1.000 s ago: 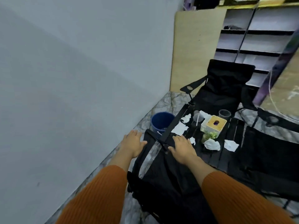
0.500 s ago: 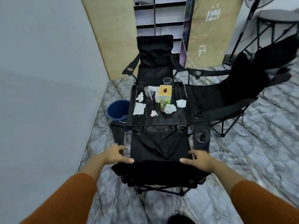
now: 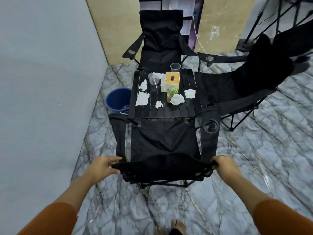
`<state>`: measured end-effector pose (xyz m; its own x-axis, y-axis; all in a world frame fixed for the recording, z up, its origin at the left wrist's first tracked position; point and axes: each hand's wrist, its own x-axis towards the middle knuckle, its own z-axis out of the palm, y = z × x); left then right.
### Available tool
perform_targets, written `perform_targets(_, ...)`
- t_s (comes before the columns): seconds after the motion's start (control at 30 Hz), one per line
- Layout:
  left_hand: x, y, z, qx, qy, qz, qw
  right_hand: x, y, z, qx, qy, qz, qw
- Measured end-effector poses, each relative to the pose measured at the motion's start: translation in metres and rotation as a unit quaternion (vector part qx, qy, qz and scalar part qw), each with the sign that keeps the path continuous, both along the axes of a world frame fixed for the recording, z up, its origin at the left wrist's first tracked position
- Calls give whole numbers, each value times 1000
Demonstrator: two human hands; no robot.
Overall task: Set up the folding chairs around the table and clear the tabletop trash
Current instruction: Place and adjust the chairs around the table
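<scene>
1. While both hands grip the top of the near folding chair (image 3: 165,141), the left hand (image 3: 101,167) has its fingers (image 3: 111,161) curled over the left corner of the backrest and the right hand (image 3: 223,164) is clenched around the right corner.
2. This chair stands unfolded, its seat front touching the near edge of the black slatted surface (image 3: 190,107).
3. A second chair (image 3: 160,39) stands open at the far side, and a third chair (image 3: 237,89) sits open at the right, so the chair part of the job looks nearly done; only a final nudge of the near one may remain.
4. The trash is untouched: crumpled tissues (image 3: 177,99) and flat paper scraps (image 3: 142,98) lie across the slats, beside two clear plastic cups (image 3: 175,67), a tissue box (image 3: 171,78) and a small plant (image 3: 171,92).
5. A blue bucket (image 3: 116,100) waits on the floor just left of the surface, a likely place for the trash.
</scene>
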<state>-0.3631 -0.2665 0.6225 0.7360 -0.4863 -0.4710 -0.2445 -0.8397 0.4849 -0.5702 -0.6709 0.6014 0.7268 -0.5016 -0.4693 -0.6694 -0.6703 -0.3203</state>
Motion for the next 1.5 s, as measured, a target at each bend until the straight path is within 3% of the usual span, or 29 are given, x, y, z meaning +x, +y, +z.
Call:
perform_targets(0.13, 1, -5, -6, -8, -68, -50, 996, 13, 0, -3, -22, -2, 14, 1000)
perform_targets(0.43, 11, -1, 10, 54, -87, -133, 986, -15, -21, 0, 13, 32, 120, 992)
perform_targets(1.0, -17, 18, 8, 27, -86, -60, 994, -29, -7, 0, 35, 25, 139, 989)
perform_targets(1.23, -12, 14, 9, 75, -95, -88, 989, -26, -13, -2, 33, 36, 151, 987)
perform_targets(1.3, -8, 9, 15, 84, -61, -96, 990, -22, -13, 2, 45, 61, 149, 986)
perform_targets(1.4, 7, 1, 34, 86, 55, -105, 989, -9, -17, 20, 94, 107, 171, 975)
perform_targets(1.5, 22, -8, 52, 53, 172, -26, 983, 6, -17, 44, 209, 120, 138, 961)
